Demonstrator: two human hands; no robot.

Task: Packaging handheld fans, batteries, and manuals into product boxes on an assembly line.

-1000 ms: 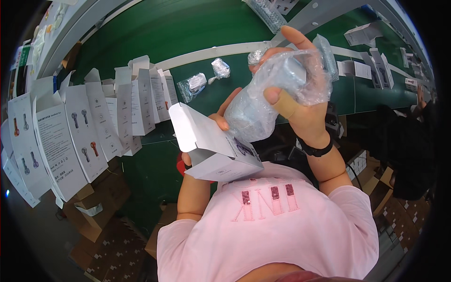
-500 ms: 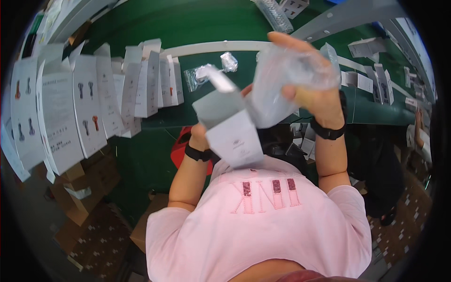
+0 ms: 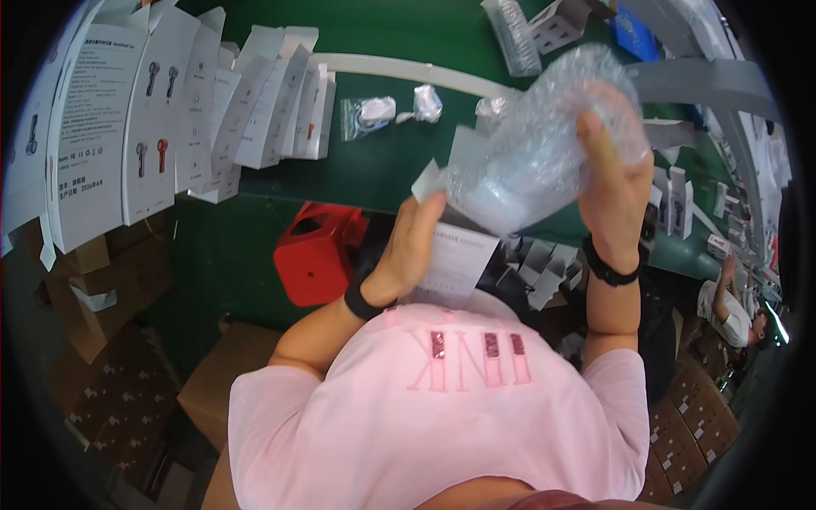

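Observation:
My right hand (image 3: 619, 200) grips a bubble-wrapped bundle (image 3: 535, 153), its thumb lying across the clear wrap. What is inside the wrap cannot be made out. My left hand (image 3: 408, 251) is closed around the side of an open white carton (image 3: 461, 259), held upright close to my body. The carton's flaps stand up, and the lower end of the bundle overlaps its open top. Whether that end is inside the carton cannot be told.
Several open white cartons (image 3: 153, 127) stand in a row on the left. Small bagged items (image 3: 370, 115) lie on the green table (image 3: 289, 180). Another bubble-wrapped piece (image 3: 512, 38) lies at the back. Below the table edge is a red stool (image 3: 314, 255).
The carton has turned upright and shows another printed face. My left hand has come into fuller view at its side. The bundle has tilted, its lower end over the carton's top.

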